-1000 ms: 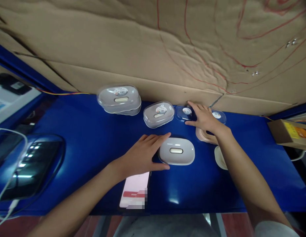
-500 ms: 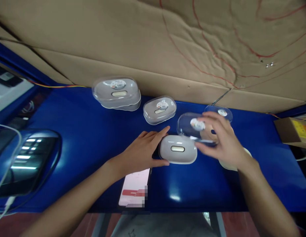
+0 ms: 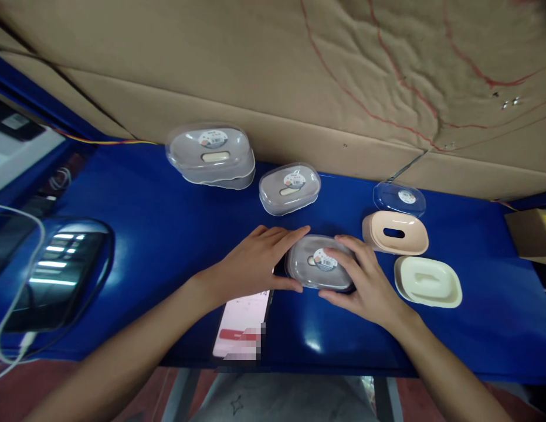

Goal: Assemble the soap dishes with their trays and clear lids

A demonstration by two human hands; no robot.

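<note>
Partly behind the hands (image 3: 365, 287), clear lid (image 3: 314, 274).

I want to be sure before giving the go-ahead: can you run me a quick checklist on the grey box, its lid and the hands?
1. Left hand at the grey box's left end: ok, thumb on the near side, fingers on the far side.
2. Right hand on the clear lid: ok, fingers over its right end.
3. Lid over the box: ok, label facing up.
4. Lid fully seated: cannot tell, the hands hide parts of the edge.
5. Phone fully visible: not ok, the left hand hides its far end.
6. Peach box lidded: not ok, its top is uncovered.
</note>
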